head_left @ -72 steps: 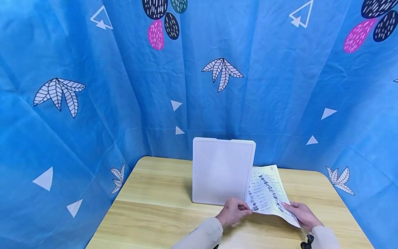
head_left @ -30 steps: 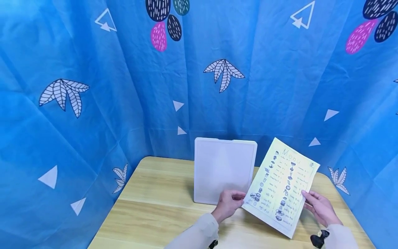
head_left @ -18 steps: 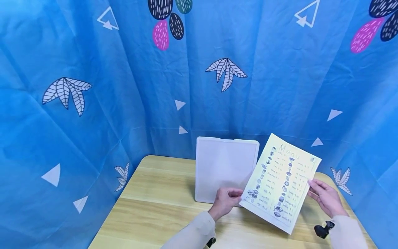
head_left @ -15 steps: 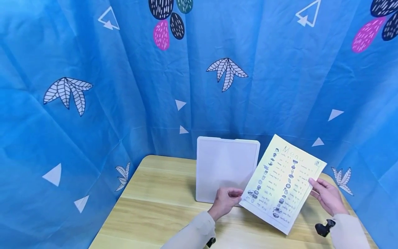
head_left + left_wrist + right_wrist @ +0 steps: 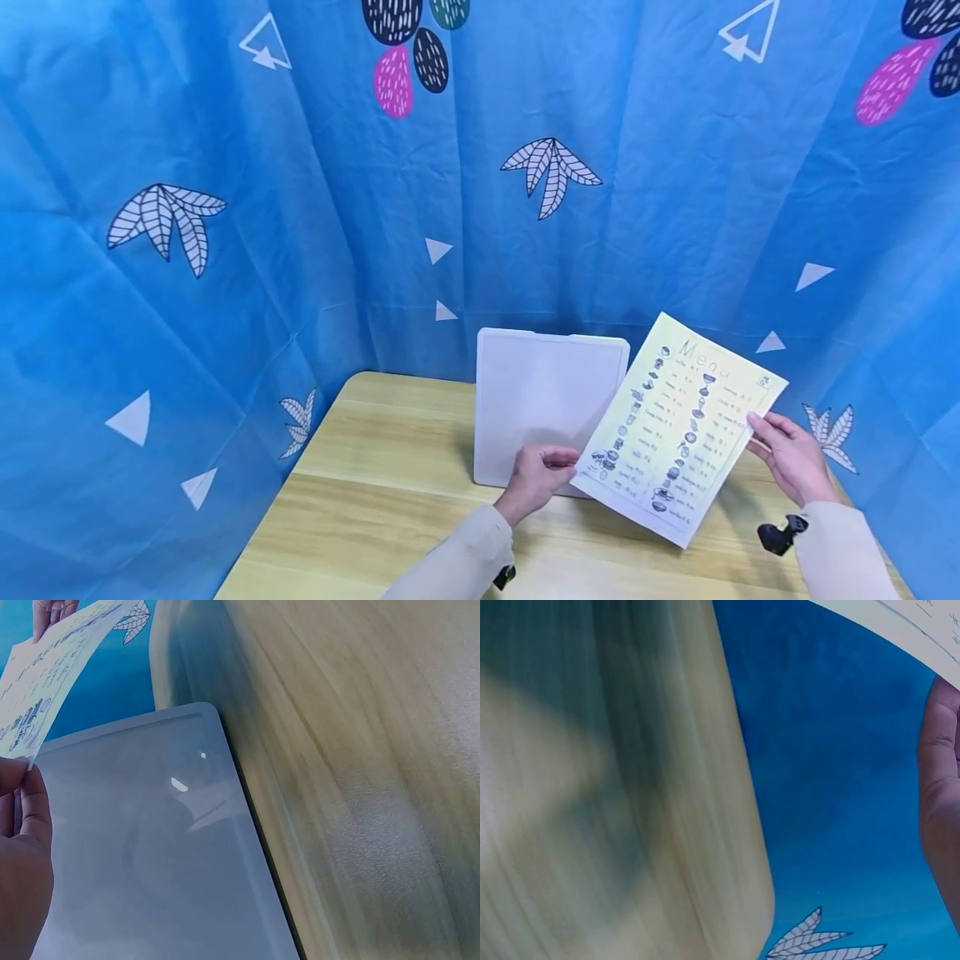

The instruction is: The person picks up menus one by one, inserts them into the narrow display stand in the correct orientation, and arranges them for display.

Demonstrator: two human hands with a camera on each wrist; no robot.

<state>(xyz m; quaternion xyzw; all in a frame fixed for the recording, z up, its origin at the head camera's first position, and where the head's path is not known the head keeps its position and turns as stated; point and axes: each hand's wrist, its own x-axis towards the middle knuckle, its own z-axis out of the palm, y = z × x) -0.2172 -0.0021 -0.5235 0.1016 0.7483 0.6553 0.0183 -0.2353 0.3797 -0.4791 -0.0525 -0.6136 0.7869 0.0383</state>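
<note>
A paper menu (image 5: 678, 433), handwritten with small food drawings in two columns, is held up tilted over the table's right side. My left hand (image 5: 536, 481) pinches its lower left corner between thumb and fingers, a grip the left wrist view shows up close on the menu (image 5: 37, 697). At the right edge my right hand (image 5: 793, 457) holds the sheet, thumb in front and fingers behind. Behind my left hand a white framed board (image 5: 547, 392) stands upright on the table; the menu overlaps its right edge. Only part of my right hand (image 5: 941, 787) shows in the right wrist view.
The wooden table (image 5: 360, 467) has rounded far corners and ends close to a blue patterned curtain (image 5: 405, 208) at the back and sides. A black wrist device (image 5: 782, 535) sits by my right sleeve.
Both hands have raised the menu off the table and turned it to face me, its top swinging up and right. Over the last half second it shifts only slightly. The white board stays put.
</note>
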